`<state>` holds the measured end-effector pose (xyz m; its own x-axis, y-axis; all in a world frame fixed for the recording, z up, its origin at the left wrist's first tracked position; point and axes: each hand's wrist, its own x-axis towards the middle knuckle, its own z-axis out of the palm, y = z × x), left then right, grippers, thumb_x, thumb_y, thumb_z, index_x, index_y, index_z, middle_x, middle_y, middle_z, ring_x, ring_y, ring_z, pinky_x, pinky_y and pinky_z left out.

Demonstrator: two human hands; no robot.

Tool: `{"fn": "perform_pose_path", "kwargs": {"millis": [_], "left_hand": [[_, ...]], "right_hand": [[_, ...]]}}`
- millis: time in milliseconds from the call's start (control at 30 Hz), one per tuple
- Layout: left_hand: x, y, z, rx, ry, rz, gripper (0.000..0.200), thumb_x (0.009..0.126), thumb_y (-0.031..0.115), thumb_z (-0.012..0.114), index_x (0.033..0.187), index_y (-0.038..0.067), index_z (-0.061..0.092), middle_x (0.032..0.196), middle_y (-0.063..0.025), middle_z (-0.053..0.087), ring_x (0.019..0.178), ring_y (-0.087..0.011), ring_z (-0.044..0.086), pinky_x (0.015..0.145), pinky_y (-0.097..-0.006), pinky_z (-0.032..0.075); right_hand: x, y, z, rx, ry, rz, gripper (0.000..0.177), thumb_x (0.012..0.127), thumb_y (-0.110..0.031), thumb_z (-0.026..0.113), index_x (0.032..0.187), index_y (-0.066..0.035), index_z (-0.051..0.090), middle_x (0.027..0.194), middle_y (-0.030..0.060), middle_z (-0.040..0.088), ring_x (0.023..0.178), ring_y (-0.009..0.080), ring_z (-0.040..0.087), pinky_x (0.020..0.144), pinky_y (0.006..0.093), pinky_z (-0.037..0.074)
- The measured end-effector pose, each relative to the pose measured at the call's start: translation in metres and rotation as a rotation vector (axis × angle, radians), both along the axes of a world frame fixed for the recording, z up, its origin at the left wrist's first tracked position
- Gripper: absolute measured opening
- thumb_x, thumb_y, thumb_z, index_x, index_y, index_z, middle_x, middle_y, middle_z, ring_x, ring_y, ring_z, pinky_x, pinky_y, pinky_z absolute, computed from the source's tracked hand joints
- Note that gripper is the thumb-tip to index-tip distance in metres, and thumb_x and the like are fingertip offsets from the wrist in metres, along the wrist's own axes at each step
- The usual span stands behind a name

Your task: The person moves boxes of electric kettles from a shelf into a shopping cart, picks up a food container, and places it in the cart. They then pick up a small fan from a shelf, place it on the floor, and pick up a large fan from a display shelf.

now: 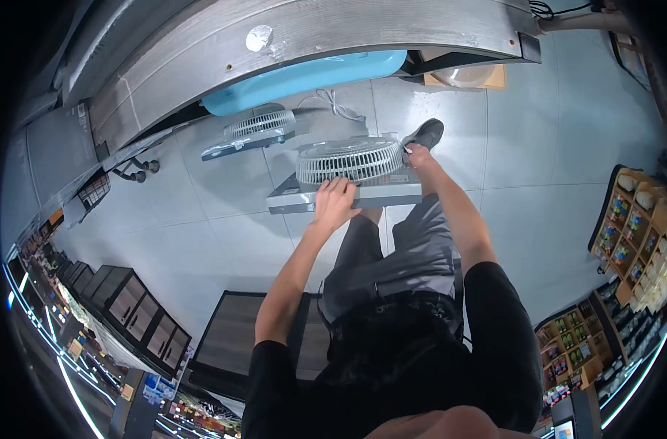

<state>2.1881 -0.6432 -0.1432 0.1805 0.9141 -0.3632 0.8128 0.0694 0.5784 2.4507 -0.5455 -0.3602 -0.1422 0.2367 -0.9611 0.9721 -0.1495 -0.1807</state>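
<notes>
The fan [348, 164] lay flat with its round white grille facing up, directly in front of the person's legs. Whether its base rested on the floor [553, 146] could not be determined.

The left hand [335, 199] was closed on the near edge of the fan, with the fingers curled over the grey frame and touching the rim of the grille. The right hand [419, 155] was closed on the right corner of the frame, just beside a dark shoe [425, 134].

A second fan [256, 128] of the same type stood on the floor, near the first and to its left. A white cord [337, 102] lay coiled on the tiles between the two fans and a blue tub [304, 77], which sat under a long grey tabletop [333, 33].

A wooden shelf [630, 219] of small goods stood well apart to the right.
</notes>
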Motion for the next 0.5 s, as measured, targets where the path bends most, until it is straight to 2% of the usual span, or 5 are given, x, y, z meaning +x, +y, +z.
{"fn": "perform_pose_path", "kwargs": {"millis": [67, 133, 300, 367, 500], "left_hand": [[0.005, -0.001, -0.036, -0.072, 0.027, -0.022, 0.045, 0.05, 0.024, 0.081, 0.082, 0.007, 0.056, 0.083, -0.0063, 0.055, 0.084, -0.0236, 0.056, 0.074, -0.038, 0.042], [0.006, 0.002, -0.072, -0.019, 0.023, -0.024, 0.045, 0.048, 0.024, 0.081, 0.08, 0.006, 0.055, 0.082, -0.0063, 0.053, 0.082, -0.0239, 0.055, 0.071, -0.0366, 0.042], [0.008, -0.006, -0.14, 0.001, 0.052, -0.048, 0.047, 0.046, 0.023, 0.082, 0.08, 0.007, 0.054, 0.085, -0.0065, 0.055, 0.085, -0.0245, 0.056, 0.073, -0.037, 0.043], [0.01, -0.005, -0.163, -0.023, 0.045, -0.057, 0.046, 0.047, 0.023, 0.082, 0.08, 0.007, 0.054, 0.086, -0.0067, 0.055, 0.087, -0.0247, 0.056, 0.075, -0.0376, 0.043], [0.016, -0.004, -0.189, -0.041, 0.054, -0.057, 0.045, 0.049, 0.023, 0.082, 0.08, 0.007, 0.054, 0.086, -0.0066, 0.055, 0.089, -0.0246, 0.055, 0.077, -0.0384, 0.043]], "right_hand": [[0.008, -0.018, -0.054, 0.081, -0.012, 0.003, 0.042, 0.08, -0.017, 0.05, 0.122, -0.014, 0.055, 0.119, 0.0188, 0.056, 0.112, 0.0317, 0.054, 0.095, 0.0396, 0.043], [0.001, -0.012, -0.08, 0.131, -0.024, -0.028, 0.043, 0.08, -0.016, 0.05, 0.122, -0.016, 0.055, 0.119, 0.0186, 0.056, 0.112, 0.0325, 0.053, 0.096, 0.0402, 0.042], [0.002, -0.009, -0.111, 0.124, -0.024, -0.115, 0.042, 0.08, -0.013, 0.046, 0.121, -0.017, 0.056, 0.119, 0.0187, 0.056, 0.112, 0.0334, 0.053, 0.096, 0.0407, 0.043], [0.005, -0.007, -0.128, 0.076, -0.043, -0.251, 0.042, 0.081, -0.012, 0.045, 0.121, -0.016, 0.055, 0.119, 0.0188, 0.056, 0.111, 0.0332, 0.054, 0.095, 0.0401, 0.044], [0.009, -0.016, -0.162, 0.058, -0.06, -0.346, 0.043, 0.081, -0.015, 0.044, 0.122, -0.016, 0.055, 0.12, 0.0179, 0.056, 0.111, 0.0329, 0.054, 0.095, 0.0388, 0.044]]}}
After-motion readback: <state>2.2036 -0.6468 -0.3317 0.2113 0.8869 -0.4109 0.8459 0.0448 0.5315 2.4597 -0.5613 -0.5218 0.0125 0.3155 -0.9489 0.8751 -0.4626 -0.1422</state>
